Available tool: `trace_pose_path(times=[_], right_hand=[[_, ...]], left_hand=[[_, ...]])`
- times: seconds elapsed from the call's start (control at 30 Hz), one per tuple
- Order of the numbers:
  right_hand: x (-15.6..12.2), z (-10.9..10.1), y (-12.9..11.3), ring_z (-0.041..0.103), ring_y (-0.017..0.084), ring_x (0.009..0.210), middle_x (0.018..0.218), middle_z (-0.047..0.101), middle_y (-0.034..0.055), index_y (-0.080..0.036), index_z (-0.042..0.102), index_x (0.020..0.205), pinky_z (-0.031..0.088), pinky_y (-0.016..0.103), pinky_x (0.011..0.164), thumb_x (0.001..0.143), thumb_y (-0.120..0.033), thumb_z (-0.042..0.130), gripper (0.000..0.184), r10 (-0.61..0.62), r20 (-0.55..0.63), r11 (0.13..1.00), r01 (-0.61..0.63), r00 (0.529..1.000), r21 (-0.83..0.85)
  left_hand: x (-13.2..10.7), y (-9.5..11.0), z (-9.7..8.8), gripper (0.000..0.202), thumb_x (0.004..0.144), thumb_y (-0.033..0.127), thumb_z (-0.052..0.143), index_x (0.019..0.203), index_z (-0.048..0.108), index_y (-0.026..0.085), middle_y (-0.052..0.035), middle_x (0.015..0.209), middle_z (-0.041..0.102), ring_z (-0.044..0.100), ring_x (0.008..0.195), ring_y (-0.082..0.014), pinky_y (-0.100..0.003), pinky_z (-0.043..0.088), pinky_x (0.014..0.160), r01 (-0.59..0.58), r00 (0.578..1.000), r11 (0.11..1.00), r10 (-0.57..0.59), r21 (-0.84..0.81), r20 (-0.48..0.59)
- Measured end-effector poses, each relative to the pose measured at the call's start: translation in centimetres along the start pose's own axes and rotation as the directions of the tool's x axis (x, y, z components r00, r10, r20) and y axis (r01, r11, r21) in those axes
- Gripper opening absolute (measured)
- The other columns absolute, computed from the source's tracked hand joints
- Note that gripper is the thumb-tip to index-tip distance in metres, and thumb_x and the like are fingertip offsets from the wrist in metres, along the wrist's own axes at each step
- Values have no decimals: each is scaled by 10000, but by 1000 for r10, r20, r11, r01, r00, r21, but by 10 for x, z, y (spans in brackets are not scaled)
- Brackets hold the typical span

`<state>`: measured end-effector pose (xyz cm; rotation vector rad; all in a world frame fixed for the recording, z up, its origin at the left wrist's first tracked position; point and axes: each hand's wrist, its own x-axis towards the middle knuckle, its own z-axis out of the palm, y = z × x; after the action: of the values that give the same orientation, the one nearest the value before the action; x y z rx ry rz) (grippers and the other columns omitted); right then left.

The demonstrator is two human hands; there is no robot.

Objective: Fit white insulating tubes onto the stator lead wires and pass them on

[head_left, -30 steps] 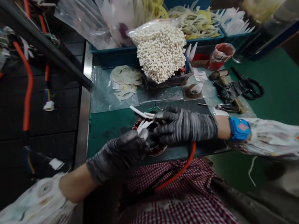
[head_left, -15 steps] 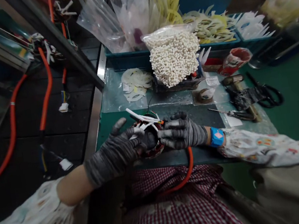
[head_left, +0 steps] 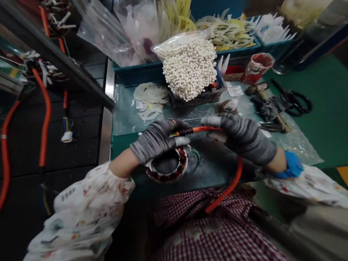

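Note:
A round motor stator with red-brown copper windings (head_left: pixel 168 168) lies flat on the green work mat (head_left: pixel 327 117) near the table's front edge. An orange sheathed cable (head_left: pixel 198 129) runs from it, stretched level between both gloved hands, then loops down past my lap. My left hand (head_left: pixel 157 138), in a grey knit glove, is closed on the cable end just above the stator. Further right, my right hand (head_left: pixel 242 136) is closed on the same cable; a blue wristband sits on that wrist.
A clear bag of white plastic pieces (head_left: pixel 188 66) stands behind the hands, in front of blue trays (head_left: pixel 139 70) of yellowish and white parts. White flat rings (head_left: pixel 148 99), a tape roll (head_left: pixel 226 106), black scissors (head_left: pixel 293 103) and small tools lie on the mat. Orange cables (head_left: pixel 43 118) hang at left.
Both hands lifted off the stator and moved apart, drawing the orange cable out level between them. The stator now lies uncovered below my left hand. The white leads are no longer visible.

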<state>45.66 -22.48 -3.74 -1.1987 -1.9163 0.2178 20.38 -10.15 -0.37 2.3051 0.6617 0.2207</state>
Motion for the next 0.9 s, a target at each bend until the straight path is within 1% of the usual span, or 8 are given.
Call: trace_pose_path(times=[0.13, 0.3, 0.37, 0.47, 0.57, 0.7, 0.8, 0.9], right_hand=[[-15, 15, -7, 774, 301, 1108, 1280, 764, 80, -383, 635, 1526, 688, 497, 914, 1038, -199, 672, 522, -30, -150, 988, 6, 988, -154], [-44, 31, -60, 749, 314, 1103, 1221, 740, 98, -339, 738, 1391, 681, 514, 945, 1014, -550, 724, 432, -116, -48, 984, 109, 992, -139], [-44, 37, -76, 757, 272, 989, 1092, 762, 84, -299, 805, 1227, 687, 443, 877, 997, -437, 782, 269, -42, -56, 990, 34, 998, -136], [-36, 33, -89, 749, 186, 829, 956, 770, 29, -280, 800, 1038, 667, 307, 754, 1005, -207, 751, 94, 124, -31, 989, -120, 992, 88], [-28, 16, -91, 795, 193, 901, 993, 798, 26, -268, 776, 1031, 683, 296, 807, 1007, -249, 782, 32, 211, 20, 930, -207, 977, 304], [-29, 2, -86, 836, 211, 940, 1044, 845, 21, -287, 789, 1107, 707, 309, 846, 966, -250, 842, 155, 232, -66, 938, -205, 971, 280], [-29, 7, -82, 844, 205, 910, 1039, 864, 9, -299, 781, 1155, 711, 303, 830, 965, -259, 845, 204, 229, -82, 948, -203, 970, 244], [-16, 22, -82, 824, 207, 870, 956, 833, -9, -301, 746, 1074, 714, 333, 815, 964, -308, 850, 151, 336, -241, 902, -236, 911, 362]], left_hand=[[-3, -8, 0, 454, 940, 482, 755, 1256, 794, 157, -80, 1120, 830, 773, 1007, -258, -386, 623, 939, 90, 996, 926, -88, -367, 23], [-1, -7, 4, 407, 914, 472, 767, 1201, 825, 190, -67, 1112, 836, 775, 1016, -253, -382, 617, 969, 125, 992, 917, -129, -378, 15], [-1, -7, 6, 397, 928, 480, 758, 1205, 822, 203, -61, 1112, 838, 782, 1016, -252, -390, 613, 983, 116, 992, 929, -123, -352, 1], [-9, -4, 6, 401, 985, 505, 699, 1240, 804, 214, -71, 1167, 838, 777, 1111, -258, -442, 566, 1114, 18, 991, 983, -42, -181, -127], [-29, 9, 10, 476, 1066, 599, 572, 1302, 766, 233, -85, 1319, 805, 702, 1330, -281, -531, 412, 1286, -137, 930, 972, 193, 192, -313], [-57, 31, 31, 745, 1051, 832, 363, 1314, 730, 240, -75, 1302, 815, 726, 1265, -313, -611, 310, 1347, -240, 866, 822, 422, 517, -269], [-62, 39, 54, 508, 1112, 617, 492, 1284, 732, 204, -69, 1254, 835, 758, 1201, -283, -567, 421, 1303, -186, 843, 806, 424, 561, -330], [-58, 38, 70, 288, 1117, 290, 552, 1317, 723, 173, -79, 1259, 837, 766, 1220, -224, -423, 565, 1175, -111, 782, 832, 411, 544, -469]])
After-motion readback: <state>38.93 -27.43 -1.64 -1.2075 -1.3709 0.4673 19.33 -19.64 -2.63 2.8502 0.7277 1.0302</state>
